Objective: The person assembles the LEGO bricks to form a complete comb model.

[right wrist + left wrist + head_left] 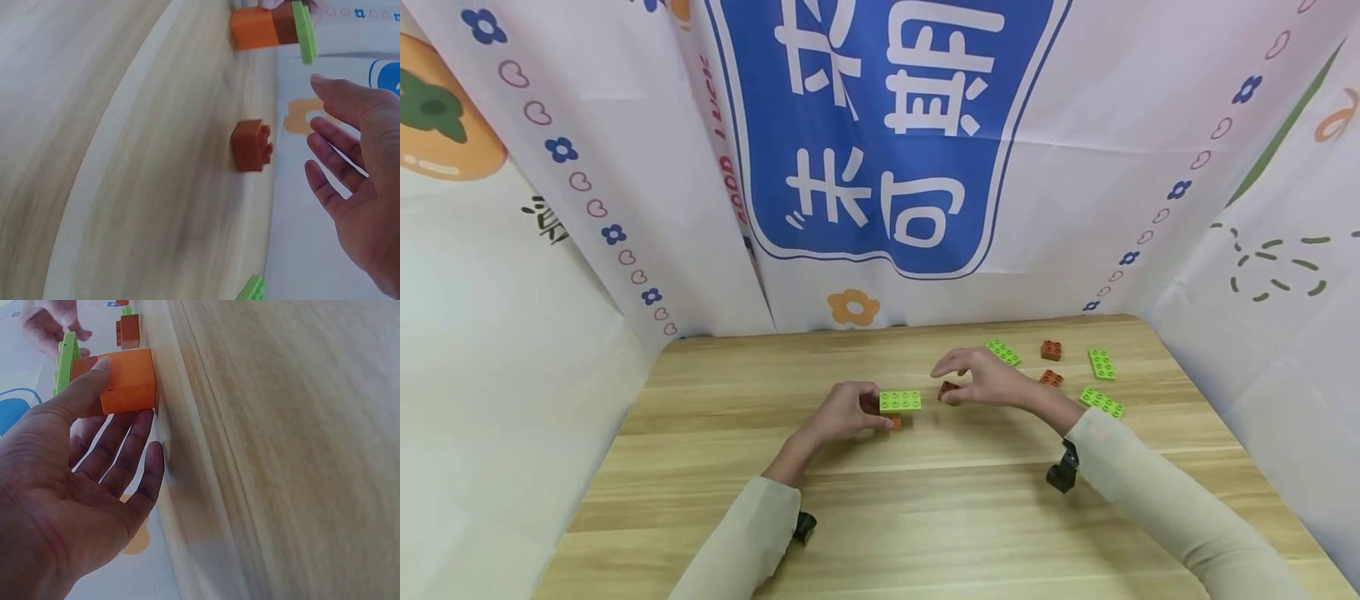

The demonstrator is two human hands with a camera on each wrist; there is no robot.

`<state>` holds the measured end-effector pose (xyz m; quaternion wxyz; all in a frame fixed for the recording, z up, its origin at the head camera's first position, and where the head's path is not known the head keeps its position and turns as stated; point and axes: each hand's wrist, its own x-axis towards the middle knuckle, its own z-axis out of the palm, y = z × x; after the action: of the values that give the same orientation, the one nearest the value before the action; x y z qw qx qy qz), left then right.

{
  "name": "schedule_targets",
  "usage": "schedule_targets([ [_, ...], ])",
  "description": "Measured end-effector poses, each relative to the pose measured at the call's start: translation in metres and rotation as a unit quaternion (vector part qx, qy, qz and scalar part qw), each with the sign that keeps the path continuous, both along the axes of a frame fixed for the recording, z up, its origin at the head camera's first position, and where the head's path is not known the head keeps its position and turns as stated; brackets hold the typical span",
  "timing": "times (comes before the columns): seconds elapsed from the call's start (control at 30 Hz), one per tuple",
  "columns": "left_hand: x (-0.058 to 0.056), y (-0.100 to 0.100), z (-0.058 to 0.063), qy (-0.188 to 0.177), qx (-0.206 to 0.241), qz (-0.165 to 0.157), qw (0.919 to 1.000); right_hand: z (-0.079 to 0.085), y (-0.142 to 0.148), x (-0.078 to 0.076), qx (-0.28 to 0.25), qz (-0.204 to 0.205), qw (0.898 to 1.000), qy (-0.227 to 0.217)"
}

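My left hand pinches a small stack between thumb and fingers. The stack has an orange block at the bottom, a reddish-brown brick in the middle and a bright green studded plate on top. Just right of it, my right hand hovers with fingers loosely spread and nothing between them. A loose reddish-brown brick stands on the table below that hand, apart from it in the right wrist view. From the head camera, the fingers partly cover this brick.
Toward the back right of the wooden table lie green plates and two reddish-brown bricks. The right forearm passes close to them. A printed cloth hangs behind the table.
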<state>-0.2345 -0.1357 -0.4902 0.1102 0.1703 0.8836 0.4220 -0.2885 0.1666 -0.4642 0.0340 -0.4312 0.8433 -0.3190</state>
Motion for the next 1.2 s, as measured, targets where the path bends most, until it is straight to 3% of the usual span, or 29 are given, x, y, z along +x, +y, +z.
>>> schedule_targets([
  [0.37,-0.003,0.001,0.002,-0.001,-0.005,0.008,1.0000,-0.016,0.013,-0.010,0.025,0.019,0.999,0.004],
  [0.57,-0.004,0.001,0.001,0.001,-0.004,0.006,1.0000,-0.021,0.014,-0.011,0.019,0.007,0.999,-0.025],
  [1.2,0.002,-0.001,-0.002,0.002,0.012,0.002,0.9999,-0.042,0.015,-0.010,0.000,-0.009,1.000,-0.013],
])
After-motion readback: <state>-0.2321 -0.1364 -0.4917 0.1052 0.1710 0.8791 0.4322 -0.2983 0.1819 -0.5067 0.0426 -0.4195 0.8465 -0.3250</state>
